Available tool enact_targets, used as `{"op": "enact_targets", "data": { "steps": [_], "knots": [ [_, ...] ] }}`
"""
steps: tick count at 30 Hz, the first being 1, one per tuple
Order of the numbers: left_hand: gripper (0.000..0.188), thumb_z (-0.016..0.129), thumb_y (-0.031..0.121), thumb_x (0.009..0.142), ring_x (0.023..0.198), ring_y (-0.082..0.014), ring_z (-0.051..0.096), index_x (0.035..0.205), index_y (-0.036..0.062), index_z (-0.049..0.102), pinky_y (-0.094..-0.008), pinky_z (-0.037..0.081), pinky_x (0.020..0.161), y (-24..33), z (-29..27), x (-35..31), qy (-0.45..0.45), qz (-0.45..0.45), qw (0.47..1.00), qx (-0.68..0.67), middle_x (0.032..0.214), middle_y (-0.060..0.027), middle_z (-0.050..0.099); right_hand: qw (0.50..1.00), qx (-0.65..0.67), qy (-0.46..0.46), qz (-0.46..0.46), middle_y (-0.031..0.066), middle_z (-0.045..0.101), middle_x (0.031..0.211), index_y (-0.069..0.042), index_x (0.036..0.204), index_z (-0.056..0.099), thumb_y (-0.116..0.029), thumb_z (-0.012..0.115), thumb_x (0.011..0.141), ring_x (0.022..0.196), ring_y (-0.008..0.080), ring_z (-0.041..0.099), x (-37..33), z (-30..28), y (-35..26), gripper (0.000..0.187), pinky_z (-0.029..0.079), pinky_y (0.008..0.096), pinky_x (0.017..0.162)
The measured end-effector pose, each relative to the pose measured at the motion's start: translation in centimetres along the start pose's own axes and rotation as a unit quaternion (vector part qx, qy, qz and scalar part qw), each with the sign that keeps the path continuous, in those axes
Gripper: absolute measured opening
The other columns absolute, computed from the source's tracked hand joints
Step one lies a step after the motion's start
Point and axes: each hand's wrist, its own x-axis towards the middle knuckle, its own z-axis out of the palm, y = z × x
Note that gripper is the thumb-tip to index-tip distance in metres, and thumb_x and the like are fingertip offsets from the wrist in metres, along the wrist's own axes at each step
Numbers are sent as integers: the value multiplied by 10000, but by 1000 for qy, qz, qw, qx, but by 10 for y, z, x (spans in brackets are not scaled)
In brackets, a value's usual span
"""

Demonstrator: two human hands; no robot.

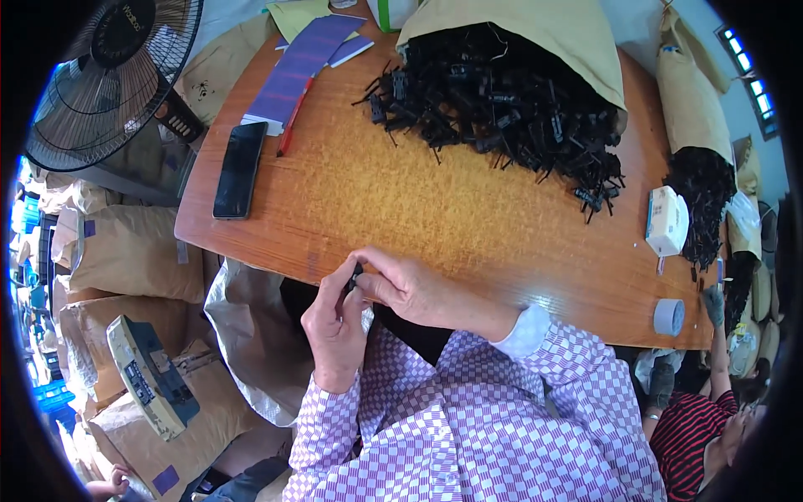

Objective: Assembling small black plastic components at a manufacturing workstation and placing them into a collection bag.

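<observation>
Closely, left hand (336, 328) and right hand (411, 291) pinch one small black plastic part (355, 276)
Fingers (381, 260) of both press together around it, by the near edge of the brown wooden table (335, 188)

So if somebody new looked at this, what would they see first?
Probably the heap of small black parts, spilling from a tan sack on the table's far side. Then the left hand and right hand, pinching a small dark piece by the near edge. A black fan stands out at upper left.
</observation>
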Motion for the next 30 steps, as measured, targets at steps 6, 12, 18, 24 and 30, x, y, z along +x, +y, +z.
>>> {"op": "enact_targets", "data": {
  "steps": [6,12,18,24,30],
  "knots": [
    [348,520,-85,874,909,-96,599,1218,-31,532,-211,477,777,-39,-63,-18,112,-35,991,71,1037,-39,605,889,-436,108,91,76,577,592,-28,964,522,-363,630,878,503,179,572,41,-75,-26,362,439,291,447],
    [342,565,-35,844,1008,-148,583,1181,22,569,-259,462,851,-19,-60,-11,106,55,947,297,1075,-99,604,773,-595,219,28,129,577,580,-23,847,548,-298,641,866,521,266,577,51,-130,22,291,450,360,472],
    [446,503,115,953,941,-170,623,1358,-10,364,-243,478,733,33,-5,5,-87,-155,968,-175,1167,-133,584,925,-320,198,46,29,531,577,-36,807,553,-224,599,909,504,143,499,15,-132,22,218,380,285,469],
    [418,468,251,991,954,-222,631,1314,-9,418,-261,542,792,4,67,45,-205,-288,775,-524,1192,-201,563,981,-19,150,123,-75,438,615,-59,839,560,-201,541,965,532,14,377,-37,-105,-6,190,300,192,469],
    [353,524,188,965,822,-179,654,1265,11,465,-226,554,716,5,79,38,-227,-287,755,-544,1049,-162,625,987,-71,124,77,-54,446,637,-39,911,533,-140,518,973,556,33,401,-80,-95,-1,119,331,204,494]
  ]
}}
